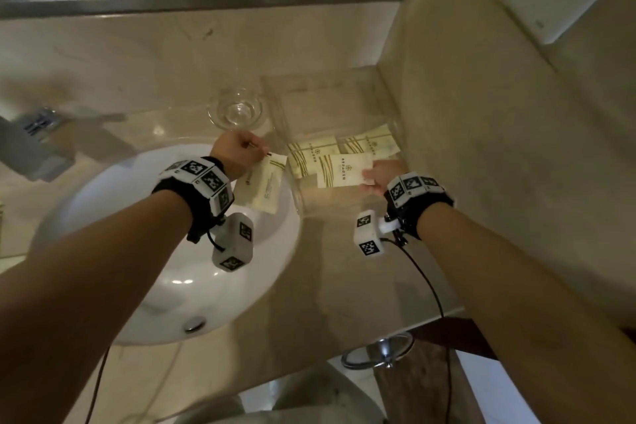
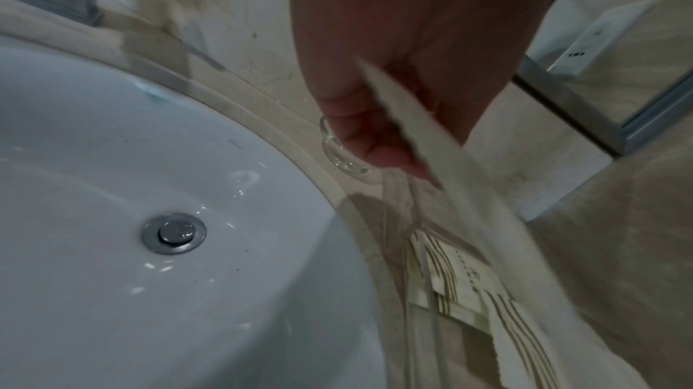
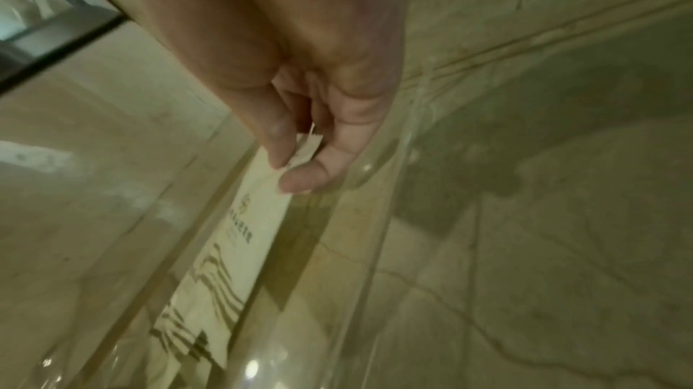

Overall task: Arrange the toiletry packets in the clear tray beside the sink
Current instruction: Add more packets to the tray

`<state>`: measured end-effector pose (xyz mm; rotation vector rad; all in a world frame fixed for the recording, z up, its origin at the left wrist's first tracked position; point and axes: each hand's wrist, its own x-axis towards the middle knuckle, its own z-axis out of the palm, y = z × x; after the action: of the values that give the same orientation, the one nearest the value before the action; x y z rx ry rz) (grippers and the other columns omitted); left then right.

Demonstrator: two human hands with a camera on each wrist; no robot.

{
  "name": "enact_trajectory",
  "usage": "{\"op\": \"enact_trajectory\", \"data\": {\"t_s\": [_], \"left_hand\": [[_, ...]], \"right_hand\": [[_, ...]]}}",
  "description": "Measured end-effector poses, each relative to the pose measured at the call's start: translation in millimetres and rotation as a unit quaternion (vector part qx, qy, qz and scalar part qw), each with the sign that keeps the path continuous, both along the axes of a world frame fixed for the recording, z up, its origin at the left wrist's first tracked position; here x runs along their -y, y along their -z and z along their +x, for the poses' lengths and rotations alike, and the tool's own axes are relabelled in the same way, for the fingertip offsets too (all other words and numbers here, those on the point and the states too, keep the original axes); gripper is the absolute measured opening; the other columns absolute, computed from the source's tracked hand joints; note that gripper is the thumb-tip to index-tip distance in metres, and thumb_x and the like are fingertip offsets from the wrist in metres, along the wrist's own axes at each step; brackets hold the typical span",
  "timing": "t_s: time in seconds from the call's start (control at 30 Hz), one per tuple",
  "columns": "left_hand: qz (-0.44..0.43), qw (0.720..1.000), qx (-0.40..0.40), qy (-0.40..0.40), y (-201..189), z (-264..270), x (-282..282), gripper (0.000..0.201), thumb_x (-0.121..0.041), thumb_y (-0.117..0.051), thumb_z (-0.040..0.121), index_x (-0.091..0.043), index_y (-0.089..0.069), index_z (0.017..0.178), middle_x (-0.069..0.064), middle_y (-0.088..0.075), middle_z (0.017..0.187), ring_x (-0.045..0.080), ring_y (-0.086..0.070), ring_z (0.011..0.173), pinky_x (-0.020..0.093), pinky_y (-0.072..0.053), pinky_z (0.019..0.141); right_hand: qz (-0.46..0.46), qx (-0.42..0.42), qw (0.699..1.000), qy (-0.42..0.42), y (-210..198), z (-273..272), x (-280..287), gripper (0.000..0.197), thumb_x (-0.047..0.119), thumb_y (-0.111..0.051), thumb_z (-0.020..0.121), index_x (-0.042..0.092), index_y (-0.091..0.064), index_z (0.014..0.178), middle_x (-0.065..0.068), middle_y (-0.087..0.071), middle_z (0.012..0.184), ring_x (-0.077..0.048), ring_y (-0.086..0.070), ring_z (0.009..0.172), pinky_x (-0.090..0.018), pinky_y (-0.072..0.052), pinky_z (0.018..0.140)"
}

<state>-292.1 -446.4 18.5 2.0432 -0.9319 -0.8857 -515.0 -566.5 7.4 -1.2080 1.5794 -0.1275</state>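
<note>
a packet pinched in the left hand over the sink could be dropped in, while another packet is pinched in the right hand over the clear tray.

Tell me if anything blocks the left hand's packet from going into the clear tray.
Nothing visible blocks it. The left hand pinches a cream striped paper packet over the white sink basin, just left of the clear plastic tray. Only the tray's near-left wall lies between; the packet must clear it.
</note>
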Motion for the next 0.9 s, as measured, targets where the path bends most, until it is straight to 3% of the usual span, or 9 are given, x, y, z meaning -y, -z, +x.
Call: {"op": "enact_trajectory", "data": {"t_s": [0.07, 0.17, 0.27, 0.43, 0.53, 0.6, 0.7, 0.8, 0.9], "left_hand": [[0.001, 1.0, -0.006, -0.014, 2.8, -1.2, 0.3, 0.004, -0.014, -0.063, 0.083, -0.012, -0.063, 0.079, 0.005, -0.058, 0.077, 0.021, -0.054, 0.081, 0.03, -0.045, 0.072], [-0.004, 0.999, -0.016, -0.029, 6.7, 0.5, 1.6, 0.002, -0.013, -0.063, 0.084, -0.012, -0.062, 0.081, 0.0, -0.056, 0.071, 0.021, -0.053, 0.083, 0.032, -0.045, 0.075], [0.0, 0.999, -0.019, -0.044, 8.9, 2.8, 0.7, 0.003, -0.015, -0.063, 0.084, -0.013, -0.062, 0.081, 0.003, -0.057, 0.074, 0.022, -0.054, 0.082, 0.036, -0.048, 0.082], [0.001, 0.998, -0.029, -0.06, 12.7, 7.8, -1.2, 0.017, -0.018, -0.062, 0.084, -0.023, -0.059, 0.068, 0.01, -0.06, 0.086, 0.023, -0.055, 0.082, 0.036, -0.049, 0.082], [0.0, 0.997, -0.037, -0.072, 11.7, 9.7, -1.8, 0.017, -0.017, -0.062, 0.084, -0.022, -0.059, 0.069, 0.01, -0.06, 0.084, 0.024, -0.056, 0.082, 0.037, -0.05, 0.082], [0.001, 0.996, -0.038, -0.076, 11.2, 10.1, -1.5, 0.015, -0.016, -0.061, 0.085, -0.021, -0.059, 0.071, 0.009, -0.06, 0.081, 0.024, -0.055, 0.082, 0.036, -0.05, 0.081], [0.0, 0.996, -0.034, -0.079, 12.7, 11.8, -1.5, 0.006, -0.016, -0.061, 0.085, -0.015, -0.061, 0.079, 0.004, -0.059, 0.076, 0.023, -0.055, 0.082, 0.035, -0.049, 0.08], [0.0, 0.997, -0.025, -0.077, 11.6, 11.8, -1.5, 0.009, -0.017, -0.06, 0.085, -0.012, -0.065, 0.091, 0.007, -0.06, 0.081, 0.022, -0.056, 0.084, 0.036, -0.05, 0.084], [-0.004, 0.997, -0.022, -0.078, 9.7, 10.8, 0.0, 0.013, -0.016, -0.059, 0.086, -0.01, -0.067, 0.095, 0.005, -0.06, 0.081, 0.021, -0.055, 0.084, 0.031, -0.048, 0.077]], "right_hand": [[0.013, 0.011, 1.0, 0.024, 5.7, 2.4, -2.7, 0.033, 0.003, -0.051, 0.093, -0.01, -0.05, 0.124, -0.02, -0.058, 0.128, -0.023, -0.06, 0.094, -0.037, -0.052, 0.095], [0.024, 0.063, 0.997, 0.028, 10.0, 13.5, -6.5, 0.04, 0.001, -0.051, 0.093, -0.009, -0.044, 0.131, -0.024, -0.052, 0.134, -0.031, -0.059, 0.116, -0.024, -0.056, 0.07], [0.022, 0.115, 0.991, 0.069, 14.5, 27.4, -5.9, 0.043, -0.003, -0.051, 0.092, -0.009, -0.042, 0.133, -0.025, -0.048, 0.136, -0.035, -0.055, 0.12, -0.027, -0.054, 0.079], [0.02, 0.119, 0.985, 0.125, 14.3, 47.4, -2.1, 0.046, -0.006, -0.06, 0.086, -0.008, -0.047, 0.13, -0.02, -0.056, 0.129, -0.032, -0.062, 0.111, -0.031, -0.052, 0.093], [0.004, 0.124, 0.984, 0.131, 19.8, 51.4, 0.1, 0.034, -0.004, -0.063, 0.085, -0.005, -0.056, 0.118, -0.018, -0.061, 0.115, -0.023, -0.066, 0.081, -0.023, -0.059, 0.066], [-0.01, 0.114, 0.985, 0.128, 19.4, 52.9, 0.1, 0.013, -0.001, -0.065, 0.084, 0.003, -0.058, 0.095, -0.015, -0.063, 0.098, -0.012, -0.06, 0.054, -0.014, -0.052, 0.044], [-0.042, 0.09, 0.988, 0.119, 19.1, 55.0, 0.2, 0.022, 0.001, -0.066, 0.084, 0.013, -0.05, 0.074, -0.011, -0.06, 0.074, -0.007, -0.051, 0.032, -0.014, -0.044, 0.032], [-0.04, 0.104, 0.985, 0.13, 20.7, 58.1, 2.0, 0.025, -0.004, -0.064, 0.084, 0.012, -0.049, 0.071, -0.008, -0.056, 0.063, -0.012, -0.049, 0.035, -0.018, -0.044, 0.034], [-0.029, 0.116, 0.98, 0.16, 18.7, 61.0, 2.7, 0.026, -0.009, -0.061, 0.084, 0.009, -0.048, 0.069, -0.011, -0.056, 0.066, -0.017, -0.047, 0.043, -0.025, -0.048, 0.044]]}}
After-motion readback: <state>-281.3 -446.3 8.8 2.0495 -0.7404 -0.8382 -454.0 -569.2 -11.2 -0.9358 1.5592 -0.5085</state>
